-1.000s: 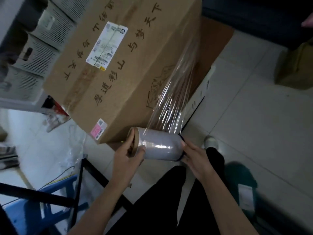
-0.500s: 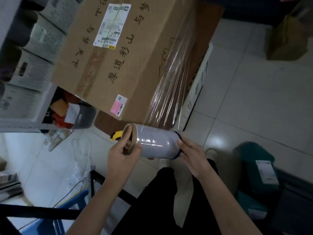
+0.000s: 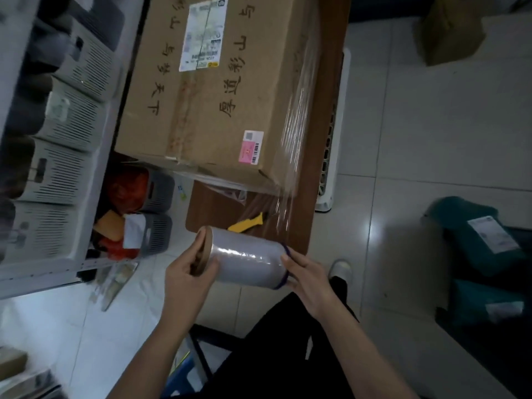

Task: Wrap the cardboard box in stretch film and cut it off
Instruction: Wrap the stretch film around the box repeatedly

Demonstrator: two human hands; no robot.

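1. The cardboard box [image 3: 218,90] lies on a brown counter [image 3: 325,156], close against a white shelving unit [image 3: 43,174] on its far side.
2. The stretch film roll [image 3: 247,257] is held level in front of the box's near corner. The left hand [image 3: 187,272] has its grip clenched on the cardboard core end, and the right hand [image 3: 311,277] cups the other end, fingers pressed to the rim.
3. A taut sheet of film [image 3: 293,133] runs from the roll up along the box's right-hand edge.
4. The step in hand looks like carrying the film around the near corner. To do it well, I would keep steady tension, let the core turn inside both grips, and hold the roll parallel to the face being covered so the film lays flat, not roped.
5. Overlapping the next pass on the last should help it cling.
6. A yellow cutter [image 3: 247,223] lies on the counter just behind the roll, handy for the cut; the film passes over it, so the roll should stay clear.
7. Large Chinese characters are printed across the box top. A white shipping label [image 3: 201,33] and a pink barcode sticker [image 3: 252,148] are too blurred to read.
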